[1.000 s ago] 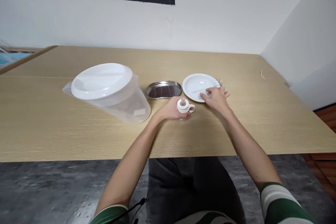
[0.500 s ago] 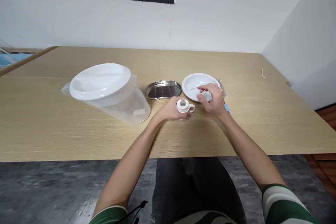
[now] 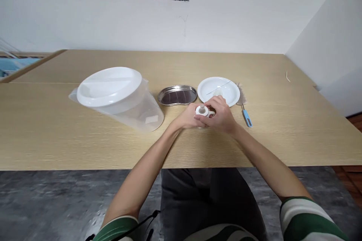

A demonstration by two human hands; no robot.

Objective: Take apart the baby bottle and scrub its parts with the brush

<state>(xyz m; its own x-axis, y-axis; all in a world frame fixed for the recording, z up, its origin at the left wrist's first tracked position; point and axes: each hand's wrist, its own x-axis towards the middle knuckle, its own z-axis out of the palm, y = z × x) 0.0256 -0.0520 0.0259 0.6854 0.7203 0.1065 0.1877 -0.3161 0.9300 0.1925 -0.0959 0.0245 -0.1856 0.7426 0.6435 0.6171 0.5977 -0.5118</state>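
My left hand (image 3: pixel 189 116) is wrapped round a small bottle whose white cap (image 3: pixel 201 111) has a ring-shaped handle at its right and a clear stub on top. Most of the bottle's body is hidden by my fingers. My right hand (image 3: pixel 220 113) is closed on the white cap, its thumb in front and its fingers behind. Just beyond my right hand lies a white plate (image 3: pixel 235 92) with a thin needle-like rod (image 3: pixel 218 87) across it and a small pale item, partly covered by my fingers.
A kidney-shaped steel tray (image 3: pixel 177 97) sits behind my left hand. To the left stands a big lidded plastic pitcher (image 3: pixel 132 115). A brush with a blue handle (image 3: pixel 247 118) lies right of the plate. A thin pale strip (image 3: pixel 287 77) rests far right on the wooden table (image 3: pixel 85 147).
My right hand has moved left and down from over the plate and closed on the bottle's cap. The brush handle has come into fuller view. My left hand still holds the bottle.
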